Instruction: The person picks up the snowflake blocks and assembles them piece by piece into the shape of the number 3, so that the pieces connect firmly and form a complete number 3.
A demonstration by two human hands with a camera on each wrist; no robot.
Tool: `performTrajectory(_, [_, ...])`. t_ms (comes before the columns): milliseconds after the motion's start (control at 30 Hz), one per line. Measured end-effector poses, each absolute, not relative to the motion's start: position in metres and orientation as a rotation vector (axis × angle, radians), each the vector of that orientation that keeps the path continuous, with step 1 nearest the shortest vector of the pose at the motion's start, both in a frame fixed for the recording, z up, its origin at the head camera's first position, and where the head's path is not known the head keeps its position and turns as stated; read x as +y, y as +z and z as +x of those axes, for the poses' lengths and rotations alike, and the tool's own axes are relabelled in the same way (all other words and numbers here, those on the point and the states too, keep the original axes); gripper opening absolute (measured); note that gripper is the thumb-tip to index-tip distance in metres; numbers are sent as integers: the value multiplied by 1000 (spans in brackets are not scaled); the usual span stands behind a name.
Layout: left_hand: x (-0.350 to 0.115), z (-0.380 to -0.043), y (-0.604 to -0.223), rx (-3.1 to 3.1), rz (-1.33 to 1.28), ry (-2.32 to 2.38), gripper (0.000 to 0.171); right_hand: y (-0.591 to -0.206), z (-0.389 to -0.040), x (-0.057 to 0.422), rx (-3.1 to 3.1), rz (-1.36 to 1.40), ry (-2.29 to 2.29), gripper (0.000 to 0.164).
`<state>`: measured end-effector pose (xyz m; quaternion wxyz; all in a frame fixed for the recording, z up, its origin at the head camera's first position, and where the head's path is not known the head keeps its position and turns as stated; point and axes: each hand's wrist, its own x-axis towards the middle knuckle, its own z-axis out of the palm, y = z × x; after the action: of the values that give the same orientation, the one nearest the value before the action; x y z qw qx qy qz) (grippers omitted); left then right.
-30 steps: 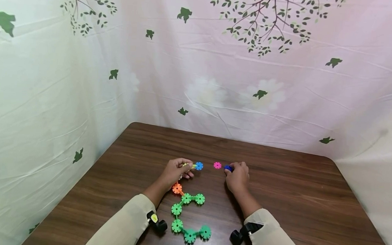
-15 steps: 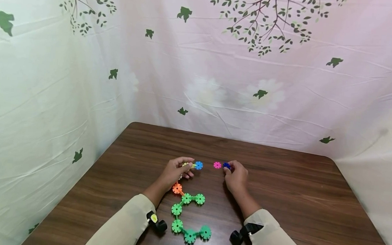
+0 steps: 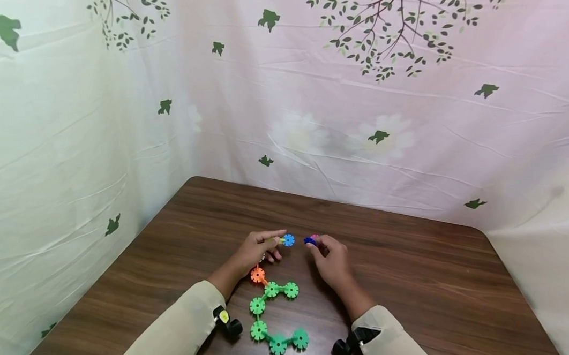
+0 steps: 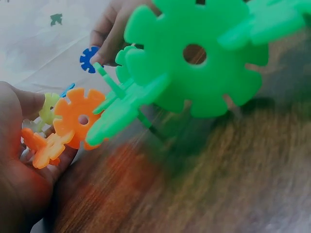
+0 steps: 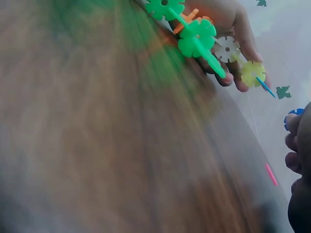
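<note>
My left hand [image 3: 256, 247] grips the upper end of a chain of interlocking notched plastic discs by a yellow disc [image 5: 253, 73], fingers and thumb around it. A light blue disc [image 3: 288, 240] sticks out at that end, past the fingertips. Beside the yellow disc is a whitish disc [image 5: 227, 49], then orange discs [image 4: 80, 119] and several green discs [image 3: 257, 305] curving down toward me. Thumb and fingers of my right hand [image 3: 332, 258] pinch a dark blue disc [image 3: 309, 240], with a short gap between it and the light blue one.
Lying on the brown wooden table [image 3: 404, 291] is a loose pink disc [image 5: 270, 174], mostly covered by the dark blue disc and right hand in the head view. A leaf-printed cloth [image 3: 326, 115] hangs behind the table. Small black cameras [image 3: 341, 350] are strapped to the wrists.
My right hand has moved left with the dark blue disc, from right of the pink disc to in front of it, closer to the light blue disc. The left hand stays nearly still.
</note>
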<state>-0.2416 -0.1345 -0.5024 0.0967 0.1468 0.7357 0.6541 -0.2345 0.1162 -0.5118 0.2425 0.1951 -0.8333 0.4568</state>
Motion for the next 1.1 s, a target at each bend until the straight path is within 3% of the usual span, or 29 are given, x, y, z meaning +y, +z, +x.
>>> performTrajectory(1100, [-119,-231,-499,2146,415,2022,39,-515,-232,109,-2290,664,1244,5])
